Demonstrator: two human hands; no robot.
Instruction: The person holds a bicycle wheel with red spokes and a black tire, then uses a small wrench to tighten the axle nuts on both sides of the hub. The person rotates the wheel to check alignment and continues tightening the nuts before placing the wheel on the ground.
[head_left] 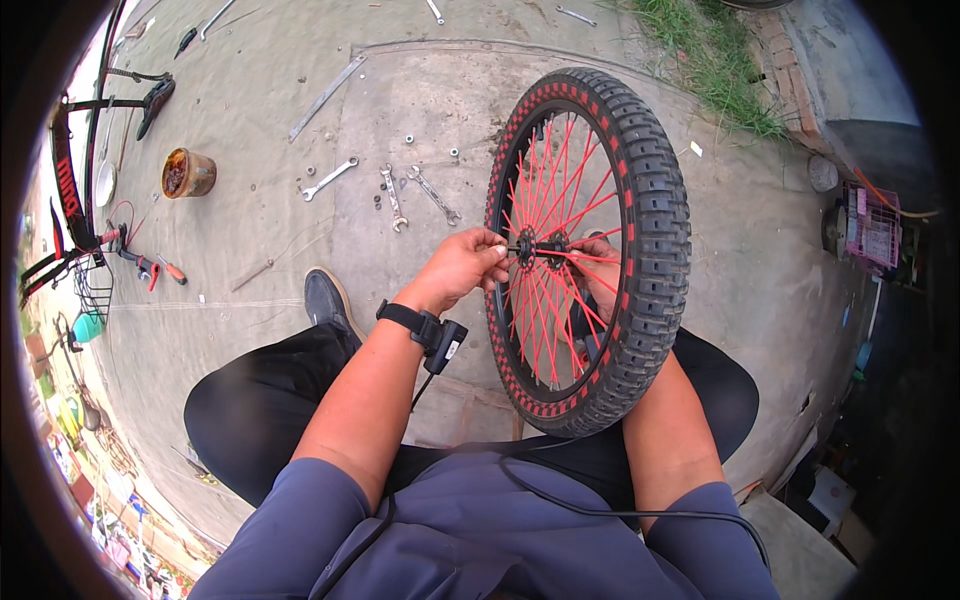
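Observation:
A bicycle wheel (655, 230) stands upright between my knees, with a knobby black tyre, a red-checked rim and red spokes. My left hand (462, 268) is closed, thumb and fingers pinching the end of the axle (514, 249) on the wheel's left side. Behind the spokes, my right hand (600, 278) reaches to the hub's other side and its fingers close about the axle there; spokes and rim hide part of it. The black hub (548, 251) sits between both hands. Whether a nut is in my left fingertips is too small to tell.
Several wrenches, including a combination wrench (330, 179), lie on the floor beyond the wheel with small nuts (454, 153). A rusty tin (188, 173) stands left, near a bicycle frame (68, 190) and a screwdriver (172, 270). A flat metal bar (327, 98) lies farther off.

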